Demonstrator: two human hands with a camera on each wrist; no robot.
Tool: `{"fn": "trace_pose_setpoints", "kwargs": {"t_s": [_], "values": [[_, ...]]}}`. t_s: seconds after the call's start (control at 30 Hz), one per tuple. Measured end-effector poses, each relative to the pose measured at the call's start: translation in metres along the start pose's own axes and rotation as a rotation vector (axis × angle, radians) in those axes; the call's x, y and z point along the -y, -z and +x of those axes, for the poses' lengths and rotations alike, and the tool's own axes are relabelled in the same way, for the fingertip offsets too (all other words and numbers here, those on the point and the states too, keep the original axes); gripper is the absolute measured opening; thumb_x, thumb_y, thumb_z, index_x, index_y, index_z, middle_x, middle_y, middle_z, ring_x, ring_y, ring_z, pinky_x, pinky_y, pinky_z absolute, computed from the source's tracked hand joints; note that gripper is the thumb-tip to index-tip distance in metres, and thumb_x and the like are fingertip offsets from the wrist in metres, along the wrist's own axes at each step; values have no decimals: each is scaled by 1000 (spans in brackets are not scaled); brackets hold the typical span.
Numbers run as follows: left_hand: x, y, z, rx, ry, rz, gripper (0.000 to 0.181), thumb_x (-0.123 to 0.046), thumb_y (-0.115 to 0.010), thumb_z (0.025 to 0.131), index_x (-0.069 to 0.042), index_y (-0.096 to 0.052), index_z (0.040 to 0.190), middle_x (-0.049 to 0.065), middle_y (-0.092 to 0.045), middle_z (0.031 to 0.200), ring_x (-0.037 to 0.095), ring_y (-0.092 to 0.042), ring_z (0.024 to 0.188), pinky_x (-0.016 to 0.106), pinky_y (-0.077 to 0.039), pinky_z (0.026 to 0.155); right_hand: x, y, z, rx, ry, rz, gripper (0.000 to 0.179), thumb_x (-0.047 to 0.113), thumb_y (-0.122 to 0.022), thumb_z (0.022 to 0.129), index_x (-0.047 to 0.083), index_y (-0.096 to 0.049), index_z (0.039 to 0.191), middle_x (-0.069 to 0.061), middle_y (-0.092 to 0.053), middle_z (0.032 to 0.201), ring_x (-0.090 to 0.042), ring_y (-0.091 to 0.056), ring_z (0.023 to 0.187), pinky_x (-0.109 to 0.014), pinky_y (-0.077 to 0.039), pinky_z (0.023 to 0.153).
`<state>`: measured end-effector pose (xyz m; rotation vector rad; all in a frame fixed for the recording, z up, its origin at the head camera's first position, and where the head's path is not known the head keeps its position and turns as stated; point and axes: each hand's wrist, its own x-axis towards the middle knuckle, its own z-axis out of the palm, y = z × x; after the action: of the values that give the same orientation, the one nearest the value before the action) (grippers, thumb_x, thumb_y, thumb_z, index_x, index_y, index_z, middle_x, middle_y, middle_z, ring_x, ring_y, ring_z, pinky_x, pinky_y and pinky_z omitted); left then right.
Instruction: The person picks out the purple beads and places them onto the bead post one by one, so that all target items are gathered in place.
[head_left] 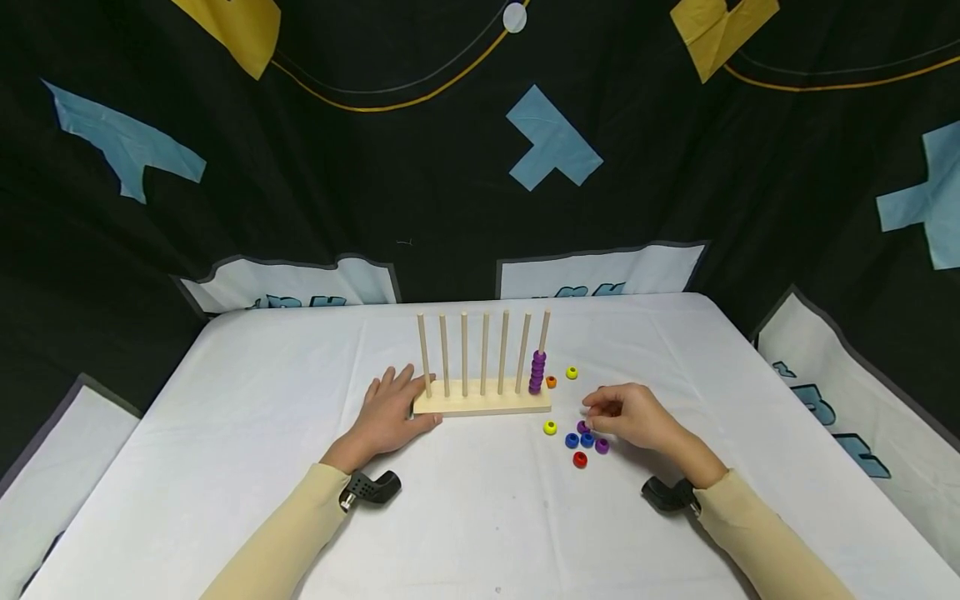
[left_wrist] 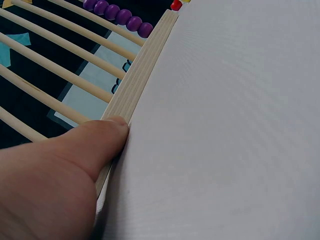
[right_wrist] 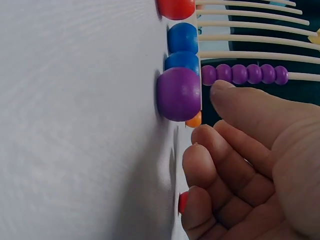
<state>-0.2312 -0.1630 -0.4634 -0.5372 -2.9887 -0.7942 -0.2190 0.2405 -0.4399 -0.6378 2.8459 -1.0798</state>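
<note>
A wooden peg rack (head_left: pixel 480 404) has several upright pegs, the rightmost carrying a stack of purple beads (head_left: pixel 537 372). My left hand (head_left: pixel 390 417) holds the left end of its base, thumb along the front edge and index finger behind. My right hand (head_left: pixel 633 414) is over loose beads right of the rack, thumb and index finger apart with nothing between them. One purple bead (head_left: pixel 582 427) lies by the thumb in the head view. Another purple bead (right_wrist: pixel 179 95) sits nearer, beside blue beads (right_wrist: pixel 183 38). A bit of red (right_wrist: pixel 183 202) shows behind the curved fingers.
A red bead (head_left: pixel 580 459) lies in front of the blue ones. One yellow bead (head_left: pixel 550 427) is near the rack's front right corner, another yellow bead (head_left: pixel 572 372) farther back. An orange bead (head_left: pixel 551 382) lies beside the purple stack. White cloth (head_left: pixel 480 517) covers the table.
</note>
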Motion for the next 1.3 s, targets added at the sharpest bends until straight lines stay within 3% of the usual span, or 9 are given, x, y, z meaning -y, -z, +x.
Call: {"fn": "trace_pose_setpoints", "kwargs": {"t_s": [0.5,0.87,1.3], "values": [[-3,2,2,10,-4,26,69,-41,-66,95,-9,-47,152,32,-30,162,58,-16,152,73,-13,120,-4,-2,2,72,25,-10,25,5,-79,84,-4,-75,108,-4,-75,89,-4,-61,76,-18,-54,67],[0,1,2,-3,3,15,69,-39,-68,94,-9,-47,153,32,-30,162,57,-14,153,73,-12,120,-4,-6,3,60,41,-50,25,5,-81,82,1,-77,106,-3,-74,89,-2,-54,73,-18,-50,64],[2,-3,2,-2,0,28,69,-40,-67,94,-9,-47,153,32,-31,162,58,-16,152,74,-13,119,-7,-8,1,62,97,-24,19,3,-82,81,4,-80,100,-4,-75,92,0,-53,74,-18,-50,65]]}}
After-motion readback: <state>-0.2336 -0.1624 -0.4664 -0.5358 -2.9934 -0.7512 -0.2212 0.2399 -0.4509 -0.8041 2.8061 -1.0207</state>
